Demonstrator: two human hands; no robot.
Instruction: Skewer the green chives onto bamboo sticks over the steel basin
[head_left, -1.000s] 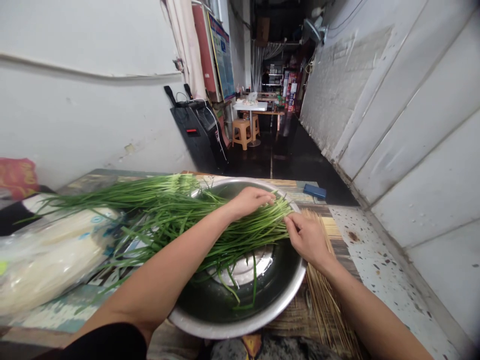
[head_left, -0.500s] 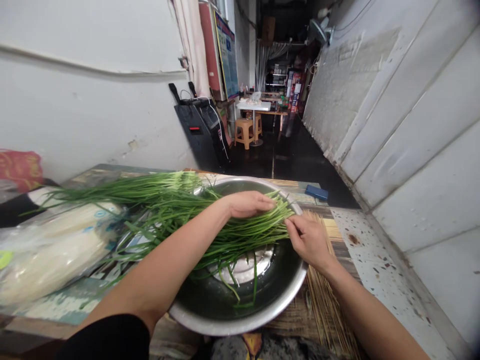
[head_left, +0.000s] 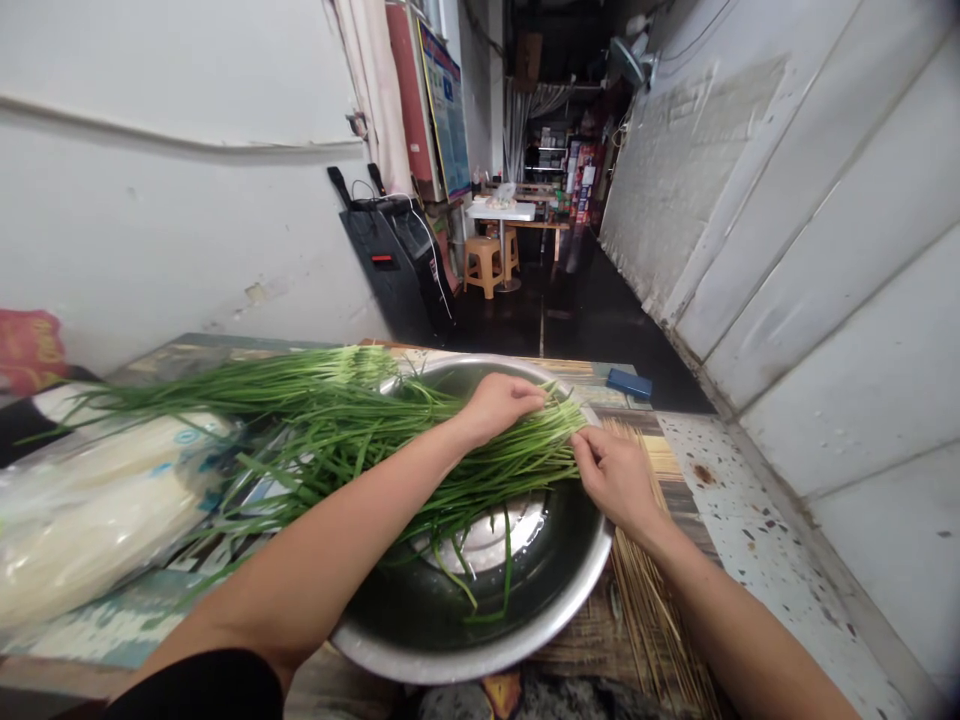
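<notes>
A big bunch of garlic chives (head_left: 442, 470) lies across a steel basin (head_left: 472, 665), pale stem ends to the right and green leaves hanging over the left rim. My left hand (head_left: 504, 405) is over the upper side of the stems, its fingertips pinched together on them. At the pale ends, by the right rim, my right hand (head_left: 615, 475) grips stems between thumb and curled fingers. A few loose leaves dangle into the basin, whose bottom looks wet.
Thin bamboo skewers (head_left: 652, 610) lie on the table right of the basin. A blue box (head_left: 629, 384) sits at the far edge. To the left are a clear bag of something pale (head_left: 112, 500) and another chive bunch (head_left: 300, 375). A black speaker (head_left: 390, 260) stands beyond.
My left hand has lifted slightly, and its fingers have gone from lying over the stems to a pinch. My right hand stays almost in place at the stem ends.
</notes>
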